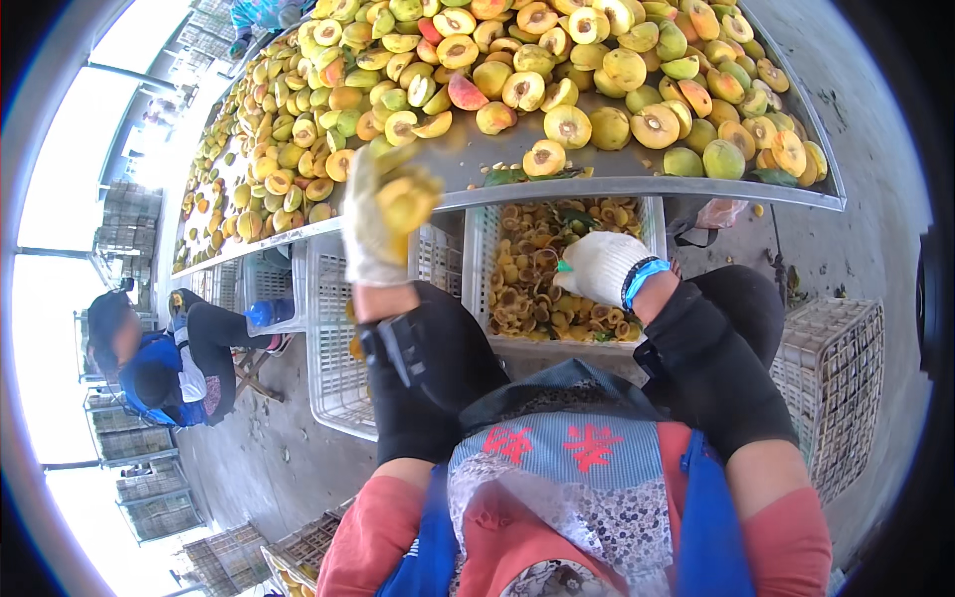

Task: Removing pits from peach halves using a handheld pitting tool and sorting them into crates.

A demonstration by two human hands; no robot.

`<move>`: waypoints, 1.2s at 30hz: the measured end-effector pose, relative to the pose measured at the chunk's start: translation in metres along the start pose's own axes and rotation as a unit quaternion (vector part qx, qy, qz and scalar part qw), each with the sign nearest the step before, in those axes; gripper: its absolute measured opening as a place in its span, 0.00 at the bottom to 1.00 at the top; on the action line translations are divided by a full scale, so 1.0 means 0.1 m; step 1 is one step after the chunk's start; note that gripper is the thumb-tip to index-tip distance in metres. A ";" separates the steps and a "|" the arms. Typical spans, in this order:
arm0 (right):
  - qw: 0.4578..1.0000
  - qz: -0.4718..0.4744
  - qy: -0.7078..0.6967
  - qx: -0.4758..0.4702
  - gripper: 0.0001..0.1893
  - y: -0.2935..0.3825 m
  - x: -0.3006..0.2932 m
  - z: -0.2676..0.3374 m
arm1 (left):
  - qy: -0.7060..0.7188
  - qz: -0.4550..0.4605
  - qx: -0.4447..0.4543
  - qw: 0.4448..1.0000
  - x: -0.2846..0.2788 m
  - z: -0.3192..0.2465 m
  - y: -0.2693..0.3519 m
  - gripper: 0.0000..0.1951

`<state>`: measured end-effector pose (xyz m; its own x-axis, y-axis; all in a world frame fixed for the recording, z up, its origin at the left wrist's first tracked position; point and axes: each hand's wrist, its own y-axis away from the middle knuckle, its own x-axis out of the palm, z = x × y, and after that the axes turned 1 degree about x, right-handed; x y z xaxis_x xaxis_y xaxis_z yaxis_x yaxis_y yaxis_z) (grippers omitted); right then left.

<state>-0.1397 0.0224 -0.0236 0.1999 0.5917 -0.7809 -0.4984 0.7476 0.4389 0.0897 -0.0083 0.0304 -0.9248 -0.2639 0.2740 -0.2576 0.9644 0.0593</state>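
My left hand [384,213], in a stained white glove, holds a yellow peach half [406,201] near the metal table's front edge. Hand and fruit are blurred by motion. My right hand [604,270], in a white knit glove with a blue band at the wrist, is closed on a small green-handled tool [564,266]. A thin curved wire seems to stand out from it; most of the tool is hidden in the fist. Under this hand is a white plastic crate [477,261] with pitted peach pieces [522,298] and some leaves.
Whole and halved peaches [462,52] cover much of the rimmed metal table [522,192]. Another white crate [339,373] stands by my left leg, and an upturned-looking crate [828,395] by my right. A co-worker [168,366] sits at the left; another person's sleeve [257,13] shows beyond the table.
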 end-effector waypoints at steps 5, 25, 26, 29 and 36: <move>0.996 -0.079 -0.047 0.016 0.19 0.06 -0.04 0.03 | -0.570 -0.178 0.168 0.784 -0.52 -0.13 -0.15 0.21; 0.902 -0.404 -0.092 -0.124 0.16 -0.17 -0.03 -0.17 | -0.076 0.144 -0.007 0.987 0.68 0.53 -0.21 0.13; 0.889 -0.422 -0.111 -0.137 0.16 -0.18 -0.03 -0.13 | -0.019 0.137 -0.019 0.990 0.68 0.52 -0.13 0.13; 0.868 -0.456 -0.107 -0.163 0.15 -0.23 -0.01 -0.03 | 0.119 0.159 -0.053 0.979 0.65 0.54 -0.07 0.14; 0.878 -0.439 -0.153 -0.110 0.18 -0.22 -0.06 0.11 | 0.198 0.146 -0.012 0.969 0.61 0.60 -0.06 0.16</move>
<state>-0.1205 0.0061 -0.0233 0.7896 -0.1060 -0.6044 -0.1822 0.9000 -0.3959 0.0183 -0.0311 -0.0111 -0.7765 0.0421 0.6287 0.0102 0.9985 -0.0543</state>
